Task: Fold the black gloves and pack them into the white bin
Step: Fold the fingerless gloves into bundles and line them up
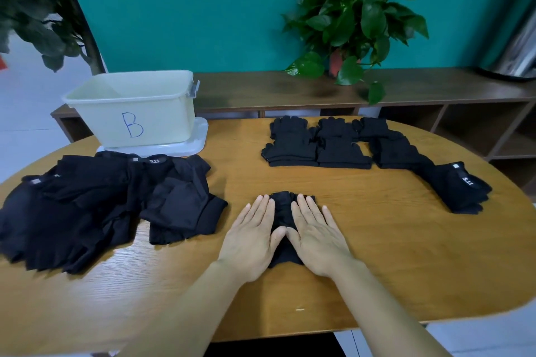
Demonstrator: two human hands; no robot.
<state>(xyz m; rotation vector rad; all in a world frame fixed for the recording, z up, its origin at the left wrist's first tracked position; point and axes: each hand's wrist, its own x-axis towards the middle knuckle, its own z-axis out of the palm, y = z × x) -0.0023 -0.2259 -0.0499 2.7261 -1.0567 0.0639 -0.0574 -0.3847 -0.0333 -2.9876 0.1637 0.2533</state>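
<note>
From the head cam: both hands lay flat on a black glove at the middle of the wooden table, near the front edge. The left hand pressed down on the glove's left side w/ fingers straight and spread, grasping nothing; the right hand did the same on the right side, fingers straight, palm down. The two thumbs met approx. at the glove's center, and black fabric showed between the hands, above the fingertips and below the wrists. To the left sat a loose pile of black gloves, unsorted, overlapping, a couple w/ small white labels showing. Behind that pile, at the table's back-left, stood the white bin, marked w/ a blue "B" on its front, resting on a clear lid; no gloves could be seen inside it from this angle. At the back-right lay folded gloves in neat stacks, side by side and touching, and one more stack sat apart toward the right edge, a white label on top. Beyond the table ran a low wooden shelf against a teal wall, w/ a leafy potted plant on it. Another plant showed at the far left, blurred.
</note>
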